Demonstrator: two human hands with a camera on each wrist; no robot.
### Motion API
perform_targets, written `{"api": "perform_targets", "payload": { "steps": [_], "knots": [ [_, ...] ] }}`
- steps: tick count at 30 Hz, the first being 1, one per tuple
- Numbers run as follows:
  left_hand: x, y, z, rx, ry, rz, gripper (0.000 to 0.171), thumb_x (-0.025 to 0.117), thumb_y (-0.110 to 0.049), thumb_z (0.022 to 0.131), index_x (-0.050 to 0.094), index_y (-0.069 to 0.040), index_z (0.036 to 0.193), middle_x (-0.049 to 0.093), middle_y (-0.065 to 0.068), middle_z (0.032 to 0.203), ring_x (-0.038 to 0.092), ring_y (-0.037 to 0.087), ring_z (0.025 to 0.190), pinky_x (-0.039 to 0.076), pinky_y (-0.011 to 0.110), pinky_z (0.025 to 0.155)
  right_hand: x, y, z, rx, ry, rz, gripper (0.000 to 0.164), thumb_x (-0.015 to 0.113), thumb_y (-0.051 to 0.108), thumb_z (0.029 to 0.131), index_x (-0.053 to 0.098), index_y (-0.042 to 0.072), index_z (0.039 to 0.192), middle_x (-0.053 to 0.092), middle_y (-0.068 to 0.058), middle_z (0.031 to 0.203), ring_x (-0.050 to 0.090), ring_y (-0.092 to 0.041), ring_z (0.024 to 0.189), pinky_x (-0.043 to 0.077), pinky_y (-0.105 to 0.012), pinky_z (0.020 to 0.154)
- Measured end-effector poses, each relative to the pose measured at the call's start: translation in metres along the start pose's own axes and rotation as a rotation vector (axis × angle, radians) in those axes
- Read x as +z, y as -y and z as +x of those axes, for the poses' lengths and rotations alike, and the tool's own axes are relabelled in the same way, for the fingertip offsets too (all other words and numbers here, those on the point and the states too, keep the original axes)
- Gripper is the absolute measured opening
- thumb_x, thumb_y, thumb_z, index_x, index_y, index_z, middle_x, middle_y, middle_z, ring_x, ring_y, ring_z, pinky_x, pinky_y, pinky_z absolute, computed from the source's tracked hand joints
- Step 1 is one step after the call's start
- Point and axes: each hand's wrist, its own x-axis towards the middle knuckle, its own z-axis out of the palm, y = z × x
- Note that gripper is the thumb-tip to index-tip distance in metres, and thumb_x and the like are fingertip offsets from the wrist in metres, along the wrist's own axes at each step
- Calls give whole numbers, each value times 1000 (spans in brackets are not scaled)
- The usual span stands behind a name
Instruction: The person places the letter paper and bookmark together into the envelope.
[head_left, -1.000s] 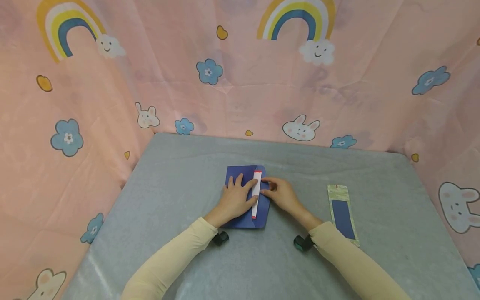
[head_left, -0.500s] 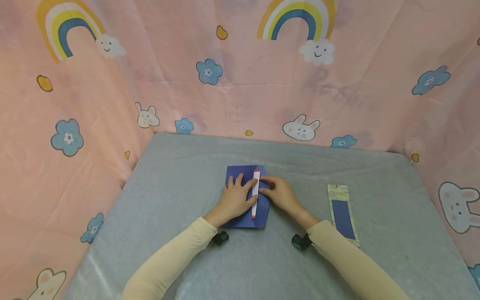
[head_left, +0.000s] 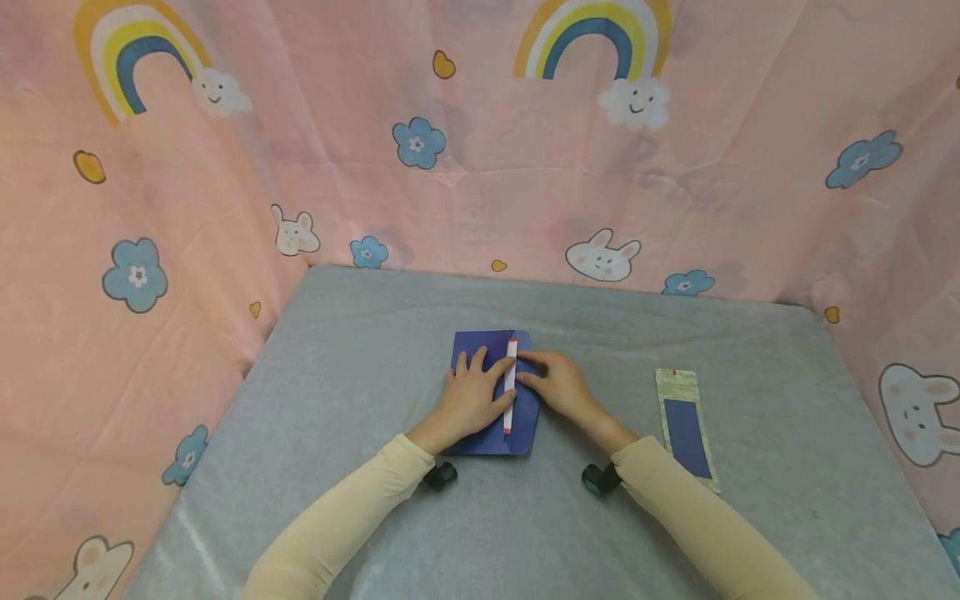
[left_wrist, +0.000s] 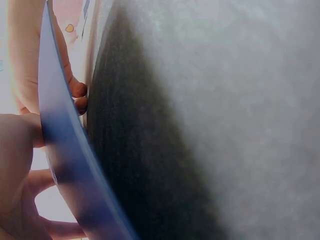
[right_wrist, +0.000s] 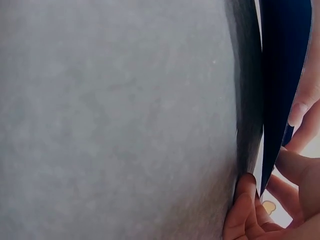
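White red-ended strip lies lengthwise on the blue envelope, toward its right edge; left hand, fingers spread, rests on strip and envelope. Right hand: bent fingers at envelope's right edge, beside strip; cannot tell if pinching.

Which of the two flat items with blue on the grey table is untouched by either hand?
The narrow green-bordered card, lying apart on the person's right. The wider blue envelope, by contrast, has the left hand resting on it.

The near edge of the bench was cut off, as were my sleeves; my left hand hid part of the blue envelope.
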Motion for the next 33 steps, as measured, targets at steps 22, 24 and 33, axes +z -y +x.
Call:
{"api": "perform_targets", "payload": {
  "steps": [22, 24, 33],
  "knots": [
    [0, 1, -1, 8, 2, 7, 54, 53, -48, 91, 40, -34, 142, 34, 21, 150, 27, 56, 135, 33, 67, 99, -1, -1, 7, 4, 61, 35, 49, 68, 29, 86, 57, 14, 131, 58, -15, 133, 51, -36, 126, 39, -52, 103],
    [0, 1, -1, 10, 1, 7, 54, 53, -48, 91, 40, -34, 142, 34, 21, 150, 27, 56, 135, 33, 67, 99, -1, -1, 7, 3, 68, 30, 49, 67, 29, 86, 56, 14, 132, 58, -15, 133, 51, -36, 126, 39, -53, 103],
    [0, 2, -1, 16, 2, 13, 53, 53, -47, 91, 42, -34, 141, 35, 21, 150, 28, 57, 134, 33, 67, 99, 1, -2, 9, -10, 78, 37, 48, 67, 29, 86, 57, 16, 132, 58, -14, 133, 50, -36, 126, 38, -53, 104]
  ]
}}
